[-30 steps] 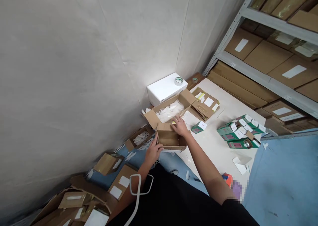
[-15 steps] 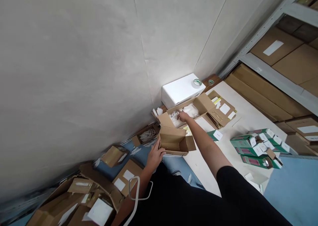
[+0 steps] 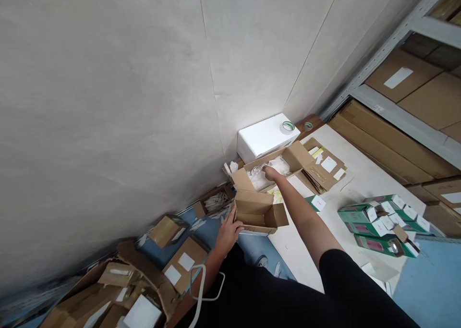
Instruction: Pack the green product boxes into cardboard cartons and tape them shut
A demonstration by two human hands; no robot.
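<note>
My left hand grips the near left end of a small open cardboard box, its fingers on the wall. The box has its flaps up and shows bare cardboard inside. My right hand reaches into a larger open cardboard box behind it, which holds white plastic-looking packets. Its fingers are curled together among the packets; their tips are hidden, and what they pinch cannot be made out.
A white box carrying a tape roll stands against the wall. Flattened cardboard lies on the white table. Green cartons sit at right, before a shelf rack. A carton of boxes stands lower left.
The whole view has shifted slightly, with things sitting lower and to the right. My right hand has moved a little within the larger box; my left hand keeps its grip on the small box.
</note>
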